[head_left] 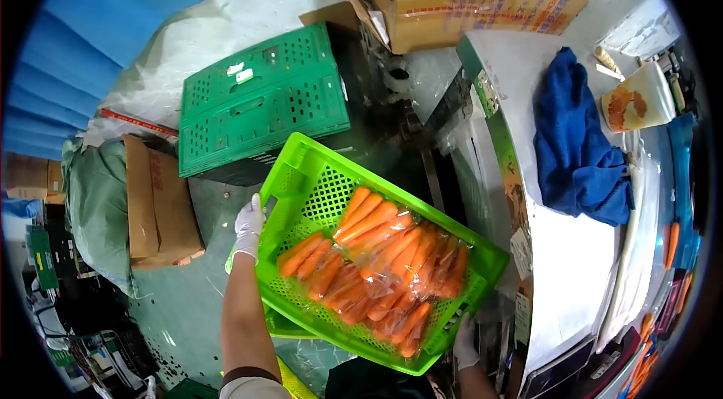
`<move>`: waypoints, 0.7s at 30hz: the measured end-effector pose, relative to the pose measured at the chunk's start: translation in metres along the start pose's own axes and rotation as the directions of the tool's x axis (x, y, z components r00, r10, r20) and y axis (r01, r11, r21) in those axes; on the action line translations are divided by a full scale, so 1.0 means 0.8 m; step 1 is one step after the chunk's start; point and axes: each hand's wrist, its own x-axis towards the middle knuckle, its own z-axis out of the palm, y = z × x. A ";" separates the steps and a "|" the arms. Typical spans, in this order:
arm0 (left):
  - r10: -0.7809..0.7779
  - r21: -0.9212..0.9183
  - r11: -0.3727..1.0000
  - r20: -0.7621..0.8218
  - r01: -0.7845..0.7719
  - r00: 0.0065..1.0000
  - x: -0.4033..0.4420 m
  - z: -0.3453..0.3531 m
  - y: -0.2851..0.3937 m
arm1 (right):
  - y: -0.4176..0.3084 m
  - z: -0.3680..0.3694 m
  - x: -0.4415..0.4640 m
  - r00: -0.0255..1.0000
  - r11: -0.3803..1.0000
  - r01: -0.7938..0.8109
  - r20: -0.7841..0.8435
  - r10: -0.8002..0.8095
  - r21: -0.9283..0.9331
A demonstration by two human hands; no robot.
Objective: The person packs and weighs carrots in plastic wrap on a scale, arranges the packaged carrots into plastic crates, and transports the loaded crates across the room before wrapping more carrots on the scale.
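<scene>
A bright green plastic crate (pixel 392 212) is held tilted in front of me, with bagged carrots (pixel 376 267) in clear plastic lying inside. My left hand (pixel 250 227), in a white glove, is closed on the crate's left end by its handle opening. At the lower right end, my right hand (pixel 467 342), also gloved, grips the crate; its fingers are partly hidden behind the wall. Beneath the crate, part of another light green crate (pixel 290 330) shows.
A dark green folding crate (pixel 263 102) stands beyond the held crate. To the right is a metal table (pixel 565 271) with a blue cloth (pixel 576 143) and a tub (pixel 639 98). Cardboard boxes stand at the back (pixel 474 4) and left (pixel 162 203), beside a green sack (pixel 98 207).
</scene>
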 end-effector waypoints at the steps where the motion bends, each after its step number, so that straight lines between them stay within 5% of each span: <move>1: -0.009 0.016 1.000 -0.032 0.009 0.999 -0.010 -0.002 0.008 | -0.009 -0.001 0.000 0.998 0.998 -0.057 0.027 0.057 -0.009; 5: -0.009 0.027 1.000 -0.073 0.011 0.997 -0.084 -0.044 -0.041 | -0.008 -0.023 0.028 0.998 0.999 -0.053 0.031 0.053 -0.010; 8: -0.114 -0.183 0.978 -0.057 0.102 0.992 -0.197 -0.089 -0.099 | -0.026 -0.023 0.002 0.998 0.990 0.031 -0.057 -0.040 -0.141; 11: -0.304 -0.431 0.870 -0.089 0.239 0.948 -0.299 -0.113 -0.197 | -0.020 -0.051 -0.009 0.977 0.930 0.214 0.063 -0.204 -0.298; 13: -0.247 -0.361 0.919 -0.213 0.159 0.945 -0.360 -0.109 -0.308 | -0.025 -0.054 -0.013 0.969 0.860 0.245 0.087 -0.231 -0.448; 15: -0.182 -0.277 0.957 -0.348 0.085 0.920 -0.424 -0.124 -0.340 | -0.051 -0.035 -0.048 0.976 0.840 0.211 0.152 -0.156 -0.499; 17: -0.458 -0.470 0.823 -0.219 0.318 0.861 -0.518 -0.168 -0.300 | -0.052 -0.027 -0.071 0.956 0.839 0.251 0.259 -0.136 -0.484; 19: -0.492 -0.384 0.846 -0.293 0.370 0.820 -0.585 -0.175 -0.350 | -0.057 -0.022 -0.105 0.904 0.733 0.383 0.390 -0.174 -0.562; 21: -0.536 -0.506 0.810 -0.436 0.296 0.723 -0.660 -0.183 -0.345 | -0.051 -0.025 -0.116 0.863 0.709 0.447 0.473 -0.179 -0.545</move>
